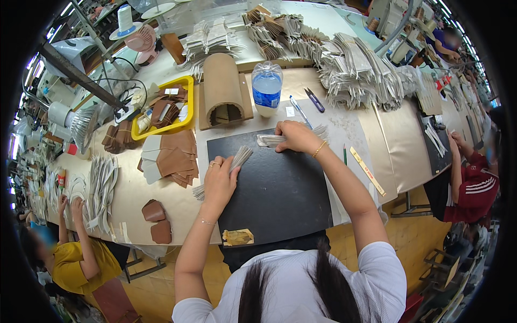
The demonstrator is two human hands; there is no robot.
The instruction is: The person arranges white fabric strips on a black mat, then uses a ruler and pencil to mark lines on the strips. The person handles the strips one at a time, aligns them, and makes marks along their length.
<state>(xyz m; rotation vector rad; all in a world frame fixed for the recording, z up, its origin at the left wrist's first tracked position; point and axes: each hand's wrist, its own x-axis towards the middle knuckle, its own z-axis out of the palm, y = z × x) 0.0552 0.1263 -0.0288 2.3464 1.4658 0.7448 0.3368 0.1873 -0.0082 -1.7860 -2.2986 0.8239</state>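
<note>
Long and crowded, the beige worktop (377,140) runs through a workshop where other people sit at both ends. A black mat (274,188) lies in front of the person, and both hands work on it.

The left hand (219,180) is clenched around a fanned bundle of thin grey strips (237,160); the bundle pokes out above the grip toward the top of the mat and out below it toward the mat's left edge. Just left of this grip lies a stack of brown leather pieces (175,159), and beyond that a yellow tray (161,110) of brown scraps.

The right hand (295,137) presses on and grasps a second grey bundle (272,140), lying flat at the mat's upper edge, its ends sticking out to the left of the grip. Just above this grip stand a clear water bottle with a blue label (267,89) and a pen (299,110); thread snips (315,100) lie beside it. A cardboard arch form (222,89) stands up-left of it. To its right lie a green pencil (345,154) and a ruler (368,171). Heaps of grey cut pieces (355,72) fill the far side.
</note>
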